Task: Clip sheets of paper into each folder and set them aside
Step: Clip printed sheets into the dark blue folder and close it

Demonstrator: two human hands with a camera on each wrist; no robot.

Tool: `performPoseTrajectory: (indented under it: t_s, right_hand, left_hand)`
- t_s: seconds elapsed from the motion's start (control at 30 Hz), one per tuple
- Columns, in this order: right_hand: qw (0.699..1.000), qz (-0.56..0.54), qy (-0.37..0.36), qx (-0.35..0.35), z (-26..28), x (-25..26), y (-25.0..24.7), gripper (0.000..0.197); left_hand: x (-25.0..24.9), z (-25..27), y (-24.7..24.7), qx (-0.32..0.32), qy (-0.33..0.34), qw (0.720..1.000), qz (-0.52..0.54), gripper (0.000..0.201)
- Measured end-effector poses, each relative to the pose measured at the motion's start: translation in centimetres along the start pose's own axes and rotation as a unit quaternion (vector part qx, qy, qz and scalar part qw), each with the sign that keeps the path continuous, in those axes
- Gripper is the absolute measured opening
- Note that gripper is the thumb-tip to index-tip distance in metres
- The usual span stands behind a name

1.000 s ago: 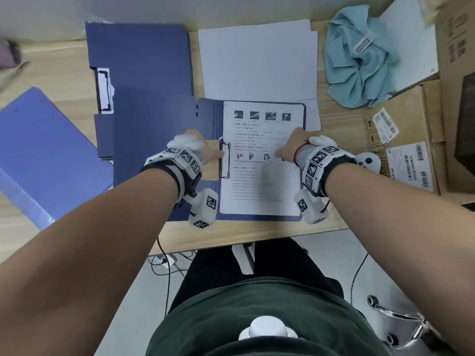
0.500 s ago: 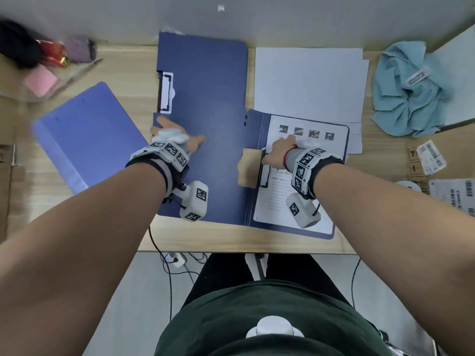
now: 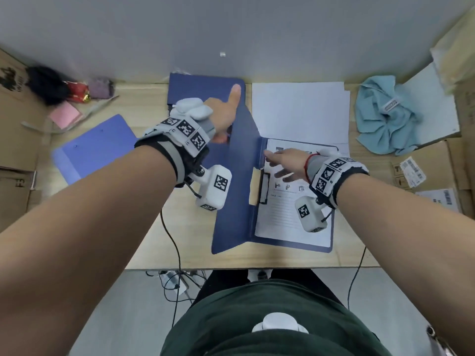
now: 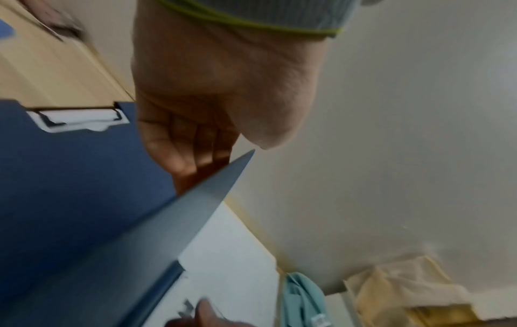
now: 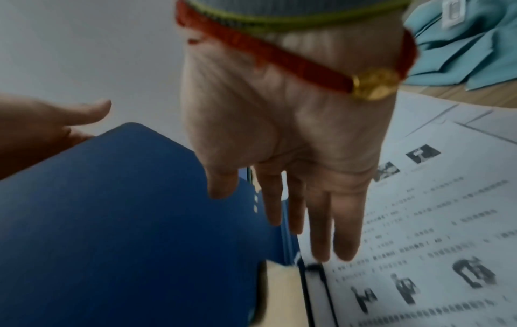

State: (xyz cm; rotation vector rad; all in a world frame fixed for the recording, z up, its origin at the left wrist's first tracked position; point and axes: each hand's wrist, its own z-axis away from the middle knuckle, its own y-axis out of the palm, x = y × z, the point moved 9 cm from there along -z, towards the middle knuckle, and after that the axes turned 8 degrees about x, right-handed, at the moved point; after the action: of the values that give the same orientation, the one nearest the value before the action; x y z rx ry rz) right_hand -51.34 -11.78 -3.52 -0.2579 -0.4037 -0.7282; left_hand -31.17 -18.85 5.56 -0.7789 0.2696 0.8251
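A dark blue folder [image 3: 331, 242] lies open at the table's front, a printed sheet [image 3: 290, 214] held in its right half under the black clip [image 3: 264, 188]. Its left cover [image 3: 234, 196] stands tilted up. My left hand [image 3: 228, 114] is at the cover's far top corner, fingers [image 4: 181, 159] straight behind it and thumb sticking out free. My right hand [image 3: 276, 164] is flat with straight fingers [image 5: 335, 232] over the sheet's top, beside the spine; whether they touch is unclear. A second dark blue folder [image 3: 195, 91] lies behind, its clip [image 4: 81, 119] bare.
A lighter blue closed folder [image 3: 95, 147] lies at the left. Blank sheets [image 3: 300, 111] are stacked behind the open folder. A teal cloth [image 3: 385, 116] and cardboard boxes [image 3: 421, 170] crowd the right; pink notes [image 3: 64, 114] and clutter sit far left.
My left hand went from lying on the flat left cover to its far corner, and the cover swung up towards the sheet. My right hand left the clip and spread flat.
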Motion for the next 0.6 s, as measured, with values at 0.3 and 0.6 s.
performPoseTrajectory:
  t_s: [0.3,0.6]
  right_hand:
    - [0.964,-0.255,-0.041,-0.060,4.6,-7.0,-7.5,0.077]
    - [0.962,-0.243,0.030,-0.122,2.0,-17.8,-8.8,0.071]
  left_hand:
    - [-3.6,0.3,12.0,0.149,0.015,0.988,-0.028,0.064]
    - [4.4,-2.3,19.0,0.152,-0.106,0.969,-0.161,0.073]
